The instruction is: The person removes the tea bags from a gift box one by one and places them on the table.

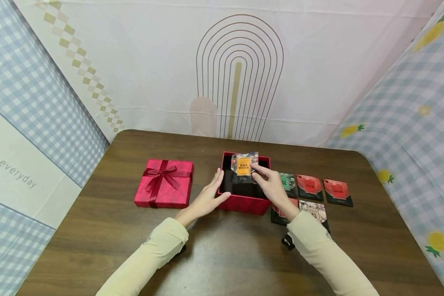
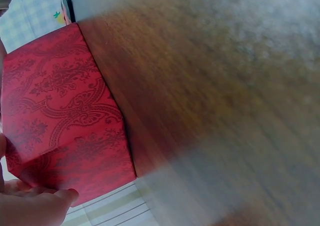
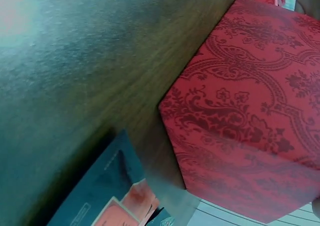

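A red patterned gift box (image 1: 244, 204) stands uncovered on the table, its inside black. My right hand (image 1: 269, 182) pinches the right edge of a tea sachet (image 1: 244, 167) with an orange label, held over the box opening. Along the box's left side rests my left hand (image 1: 207, 195), its fingers straight against the wall; in the left wrist view its fingertips (image 2: 70, 196) touch the red box (image 2: 65, 101). The right wrist view shows the box's side (image 3: 250, 101) and a dark sachet (image 3: 107, 186) beside it, but little of the right hand.
Left of the box lies its red lid (image 1: 164, 183) with a ribbon bow. To the right are several flat sachets, among them a green one (image 1: 288, 185), red ones (image 1: 310, 187) and a pale one (image 1: 314, 209). A small black object (image 1: 287, 241) sits by the right sleeve.
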### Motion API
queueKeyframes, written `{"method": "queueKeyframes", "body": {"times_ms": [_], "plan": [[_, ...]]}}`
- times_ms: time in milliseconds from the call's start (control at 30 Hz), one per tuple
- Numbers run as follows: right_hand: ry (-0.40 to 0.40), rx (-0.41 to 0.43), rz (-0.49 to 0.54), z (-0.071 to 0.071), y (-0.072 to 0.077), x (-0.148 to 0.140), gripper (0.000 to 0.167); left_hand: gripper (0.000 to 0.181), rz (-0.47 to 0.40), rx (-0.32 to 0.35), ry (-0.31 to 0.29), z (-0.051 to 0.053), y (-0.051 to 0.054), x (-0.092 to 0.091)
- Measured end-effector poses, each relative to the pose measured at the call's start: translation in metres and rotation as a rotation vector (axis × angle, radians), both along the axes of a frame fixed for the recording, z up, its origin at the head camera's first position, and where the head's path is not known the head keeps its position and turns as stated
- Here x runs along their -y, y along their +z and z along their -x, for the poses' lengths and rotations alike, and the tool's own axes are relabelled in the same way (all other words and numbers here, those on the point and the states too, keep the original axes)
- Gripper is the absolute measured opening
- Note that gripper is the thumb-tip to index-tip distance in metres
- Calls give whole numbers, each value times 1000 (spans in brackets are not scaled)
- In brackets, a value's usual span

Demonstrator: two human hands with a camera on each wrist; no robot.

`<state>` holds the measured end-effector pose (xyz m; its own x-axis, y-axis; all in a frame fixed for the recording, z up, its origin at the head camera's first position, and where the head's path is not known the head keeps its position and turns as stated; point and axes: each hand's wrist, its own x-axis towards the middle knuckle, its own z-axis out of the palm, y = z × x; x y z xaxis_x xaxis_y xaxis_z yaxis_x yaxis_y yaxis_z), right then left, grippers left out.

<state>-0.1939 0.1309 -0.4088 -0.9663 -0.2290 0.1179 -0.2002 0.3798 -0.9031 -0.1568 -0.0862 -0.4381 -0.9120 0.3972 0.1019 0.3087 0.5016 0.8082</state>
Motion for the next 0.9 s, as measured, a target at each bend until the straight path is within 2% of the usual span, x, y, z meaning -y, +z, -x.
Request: {"method": "queueKeyframes", "body": {"times_ms": [267, 500, 900], "plan": [[16, -18, -17, 3, -1, 2, 36, 73, 3, 18, 8, -1, 2, -1], [27, 4, 18, 3, 1, 1, 37, 73, -5, 26, 18, -1, 3, -2], [-11, 58, 78, -5, -4, -23, 39, 73, -1, -4, 7, -2, 3, 0]]}}
